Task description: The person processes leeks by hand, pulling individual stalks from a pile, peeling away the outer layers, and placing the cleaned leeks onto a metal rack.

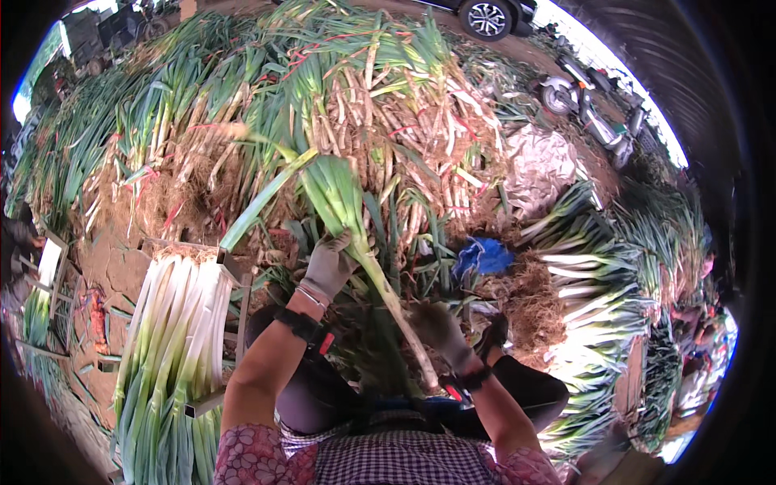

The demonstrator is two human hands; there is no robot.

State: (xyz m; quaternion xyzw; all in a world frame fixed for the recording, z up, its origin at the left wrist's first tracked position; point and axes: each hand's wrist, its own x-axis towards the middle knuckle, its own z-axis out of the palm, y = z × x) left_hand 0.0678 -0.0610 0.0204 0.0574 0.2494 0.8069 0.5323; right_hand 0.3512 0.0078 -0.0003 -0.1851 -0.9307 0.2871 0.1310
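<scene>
While our grey-gloved left hand (pixel 330 265) clamps a long, pale-stalked green leek (pixel 389 297), it slants down-right, lower end nearer our grey-gloved right hand (pixel 443 335), whose grip we cannot tell.

Pink floral sleeves (pixel 252 457) flank a checked garment (pixel 404 464), with grey gloves (pixel 326 272) and black wristbands (pixel 300 325)

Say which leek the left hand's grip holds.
The leek slanting alone across the middle, its leaves fanning beyond the left hand; leeks in the metal rack, back pile and row at right lie massed.
</scene>
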